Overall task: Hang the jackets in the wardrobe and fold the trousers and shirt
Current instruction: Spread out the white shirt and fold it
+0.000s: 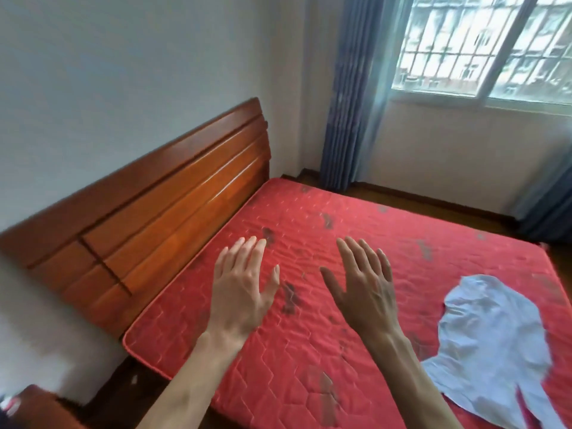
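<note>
A pale blue garment [492,345] lies crumpled on the right side of the red quilted mattress [356,218]; its lower part runs out of view at the bottom right. My left hand [244,289] and my right hand [362,289] are stretched out side by side over the mattress, backs up, fingers straight and spread, holding nothing. The right hand is a short way left of the garment and does not touch it. No jackets, trousers or wardrobe are in view.
A wooden headboard [161,212] stands along the mattress's left side against a white wall. Blue curtains [349,97] hang beside a barred window [483,44] at the far right. A dark wooden piece [37,407] shows at the bottom left corner.
</note>
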### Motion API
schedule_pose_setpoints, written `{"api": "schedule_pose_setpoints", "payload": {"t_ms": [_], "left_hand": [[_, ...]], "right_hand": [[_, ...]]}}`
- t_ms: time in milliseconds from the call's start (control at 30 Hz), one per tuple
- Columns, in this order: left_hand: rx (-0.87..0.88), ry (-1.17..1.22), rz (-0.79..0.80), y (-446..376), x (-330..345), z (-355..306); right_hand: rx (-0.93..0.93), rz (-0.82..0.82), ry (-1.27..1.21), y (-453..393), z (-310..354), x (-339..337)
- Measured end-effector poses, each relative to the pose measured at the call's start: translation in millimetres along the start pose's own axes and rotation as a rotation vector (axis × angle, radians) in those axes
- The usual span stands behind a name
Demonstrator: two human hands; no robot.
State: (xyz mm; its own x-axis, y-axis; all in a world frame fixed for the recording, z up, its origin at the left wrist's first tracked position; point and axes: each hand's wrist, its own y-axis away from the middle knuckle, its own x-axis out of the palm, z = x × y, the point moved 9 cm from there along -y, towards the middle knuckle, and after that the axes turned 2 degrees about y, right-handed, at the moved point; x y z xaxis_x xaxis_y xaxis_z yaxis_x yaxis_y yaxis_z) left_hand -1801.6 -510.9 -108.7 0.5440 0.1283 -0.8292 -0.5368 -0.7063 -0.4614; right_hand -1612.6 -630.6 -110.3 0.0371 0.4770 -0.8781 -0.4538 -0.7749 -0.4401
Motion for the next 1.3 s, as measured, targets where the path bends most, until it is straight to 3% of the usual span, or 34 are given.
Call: {"api": "schedule_pose_setpoints", "payload": {"t_ms": [333, 700, 967, 1300], "left_hand": [[0.318, 0.229, 0.134, -65.9, 96.0, -116.6], [0.559, 0.389, 0.262, -49.0, 164.1, -297.9], [0.588, 0.377, 0.274, -15.7, 203.0, -418.1], [0.444, 0.328, 0.278, 19.6, 224.0, -512.1]], "right_hand": [[0.44, -0.104, 0.215, 37.4, -137.6, -56.7], [0.757, -0.121, 0.329, 141.3, -270.2, -117.2], [0.775, -0.097, 0.31, 192.8, -372.6, -163.1], [0.704, -0.031, 0.199, 214.0, -489.2, -179.3]]}}
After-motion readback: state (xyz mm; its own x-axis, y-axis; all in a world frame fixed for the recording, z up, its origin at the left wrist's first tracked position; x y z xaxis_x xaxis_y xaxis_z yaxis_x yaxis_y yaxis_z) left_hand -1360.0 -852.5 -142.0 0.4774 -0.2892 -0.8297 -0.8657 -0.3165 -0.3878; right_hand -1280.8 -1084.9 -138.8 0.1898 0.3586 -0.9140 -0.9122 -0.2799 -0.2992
